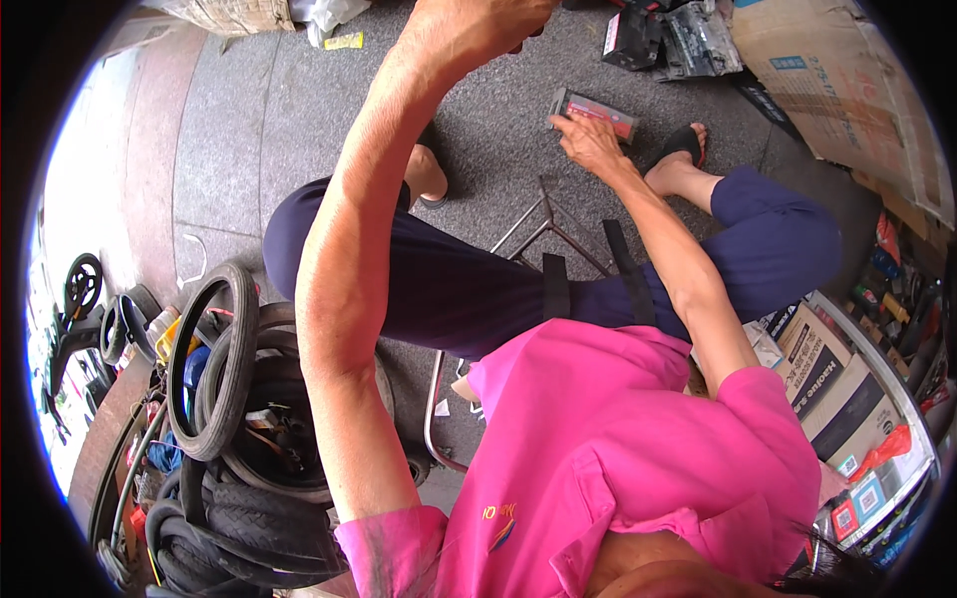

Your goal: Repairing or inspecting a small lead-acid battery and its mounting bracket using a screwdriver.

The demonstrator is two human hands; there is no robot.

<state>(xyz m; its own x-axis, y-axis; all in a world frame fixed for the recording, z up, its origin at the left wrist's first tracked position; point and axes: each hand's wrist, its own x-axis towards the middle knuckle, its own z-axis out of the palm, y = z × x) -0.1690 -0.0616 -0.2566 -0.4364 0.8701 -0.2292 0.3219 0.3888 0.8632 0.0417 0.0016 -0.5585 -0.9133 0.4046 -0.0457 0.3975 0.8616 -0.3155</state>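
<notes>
My left hand (488, 22) reaches far forward at the top edge of the head view. Its fingers are mostly cut off or turned away, so what they hold, if anything, is hidden. Ahead and to the right, my right hand (595, 145) is closed at the near left edge of a flat grey box with a red label (610, 118). The box is low, close to the floor by my right foot; I cannot tell whether it is lifted.
A stack of black tires (239, 508) stands to my left. Thin metal legs (546, 214) show between my knees. Large cardboard boxes (847, 90) and a black box (631, 38) are at the far right. A metal-rimmed case (912, 424) with cartons sits on the right.
</notes>
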